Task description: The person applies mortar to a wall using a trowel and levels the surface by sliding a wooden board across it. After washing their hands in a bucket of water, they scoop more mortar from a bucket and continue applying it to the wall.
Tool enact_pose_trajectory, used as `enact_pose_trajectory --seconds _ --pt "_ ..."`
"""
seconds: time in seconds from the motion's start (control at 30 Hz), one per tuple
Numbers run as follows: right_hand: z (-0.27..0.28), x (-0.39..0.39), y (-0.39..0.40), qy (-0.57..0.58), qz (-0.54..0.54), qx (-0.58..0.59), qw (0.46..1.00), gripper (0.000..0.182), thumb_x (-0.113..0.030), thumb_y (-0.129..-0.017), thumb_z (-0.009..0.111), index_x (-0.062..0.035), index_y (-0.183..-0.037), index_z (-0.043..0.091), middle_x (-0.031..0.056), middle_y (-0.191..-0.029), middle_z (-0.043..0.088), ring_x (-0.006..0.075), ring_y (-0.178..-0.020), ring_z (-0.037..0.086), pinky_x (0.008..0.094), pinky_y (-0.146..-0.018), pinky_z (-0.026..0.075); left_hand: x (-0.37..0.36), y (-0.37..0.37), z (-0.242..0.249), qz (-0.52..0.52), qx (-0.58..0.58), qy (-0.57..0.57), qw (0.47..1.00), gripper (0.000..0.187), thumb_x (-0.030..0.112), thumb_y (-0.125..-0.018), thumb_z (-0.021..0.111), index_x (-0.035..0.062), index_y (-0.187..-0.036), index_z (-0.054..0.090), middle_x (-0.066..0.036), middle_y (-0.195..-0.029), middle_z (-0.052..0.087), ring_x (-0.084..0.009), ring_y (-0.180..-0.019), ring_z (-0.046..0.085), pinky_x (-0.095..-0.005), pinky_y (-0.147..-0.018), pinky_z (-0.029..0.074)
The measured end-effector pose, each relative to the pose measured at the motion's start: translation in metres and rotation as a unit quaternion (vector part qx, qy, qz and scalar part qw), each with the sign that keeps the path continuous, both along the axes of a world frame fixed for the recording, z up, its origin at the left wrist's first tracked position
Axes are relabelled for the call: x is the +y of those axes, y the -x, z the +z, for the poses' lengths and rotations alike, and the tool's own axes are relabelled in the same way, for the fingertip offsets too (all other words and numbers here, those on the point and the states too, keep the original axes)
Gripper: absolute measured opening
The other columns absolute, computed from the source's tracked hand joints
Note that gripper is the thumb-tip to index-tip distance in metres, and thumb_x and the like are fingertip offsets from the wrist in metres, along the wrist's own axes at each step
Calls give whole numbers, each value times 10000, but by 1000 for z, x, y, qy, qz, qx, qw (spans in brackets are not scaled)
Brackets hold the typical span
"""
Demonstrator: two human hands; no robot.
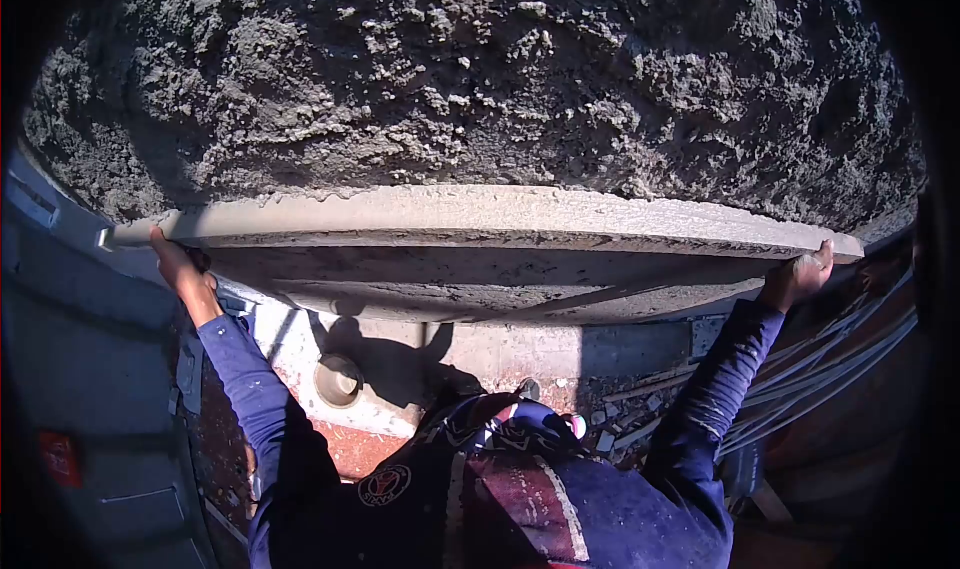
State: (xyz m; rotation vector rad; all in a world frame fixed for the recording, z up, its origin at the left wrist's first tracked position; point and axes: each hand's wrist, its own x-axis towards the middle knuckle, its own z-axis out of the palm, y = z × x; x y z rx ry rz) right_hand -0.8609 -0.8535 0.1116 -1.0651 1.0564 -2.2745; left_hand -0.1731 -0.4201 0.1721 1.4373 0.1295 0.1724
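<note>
A long, pale straightedge [500, 214] smeared with mortar spans most of the view from side to side. My left hand [182, 271] grips it near its left end, the thumb on the upper face. At the opposite end my right hand [803, 275] is closed around it, thumb up. The other fingers of both hands are mostly hidden. Above the straightedge lies rough, lumpy grey mortar [450, 79] on the wall, and the bar's upper edge touches it. Below the bar a flatter wall strip [440, 267] shows, partly in shadow.
Down on the floor stands a round bucket [338, 381], beside my shadow. Broken rubble [610, 419] lies right of my feet. Several long thin strips [820, 369] lean at the right, under my right arm. A red object [60, 457] sits at the far left.
</note>
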Motion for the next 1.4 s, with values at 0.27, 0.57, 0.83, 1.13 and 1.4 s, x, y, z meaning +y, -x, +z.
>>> enact_pose_trajectory --seconds 0.27,0.57,0.83,1.13,1.4 --pt "5 -48 76 104 204 -54 972 353 -95 -873 422 36 -1199 460 174 -1116 571 273 -1050 578 422 -959 459 -18 59 -8 -47 -44 52 997 461 517 -885 627 77 -762 567 17 -538 433 -87 -408 368 -266 -427 365" --pt "30 -34 -6 67 -158 -142 975 411 -178 -963 571 102 -1251 483 101 -1043 624 139 -945 585 265 -861 468 8 -8 8 -145 -68 75 984 554 538 -915 569 -3 -1022 626 -36 -755 587 -101 -618 481 -242 -570 359" --pt "63 -63 61 76 35 -129 988 224 -249 -934 514 -35 -991 549 65 -854 579 225 -768 605 377 -725 499 -10 53 17 -94 -53 94 990 650 475 -930 582 21 -1377 456 -120 -1224 580 -207 -1037 561 -337 -905 389" --pt "57 -7 -24 114 -28 -195 974 289 -173 -956 564 35 -1151 521 84 -1001 615 175 -867 607 319 -782 511 35 -37 36 -151 -57 112 981 828 601 -921 492 2 -1460 299 -168 -1426 424 -275 -1341 372 -418 -1123 227" --pt "90 -104 155 17 224 -109 968 425 -285 -998 347 9 -1290 444 200 -1208 564 363 -1048 586 486 -946 471 -44 113 55 -169 -52 152 972 624 505 -882 643 69 -1306 502 -36 -1180 562 -158 -946 484 -315 -799 364"
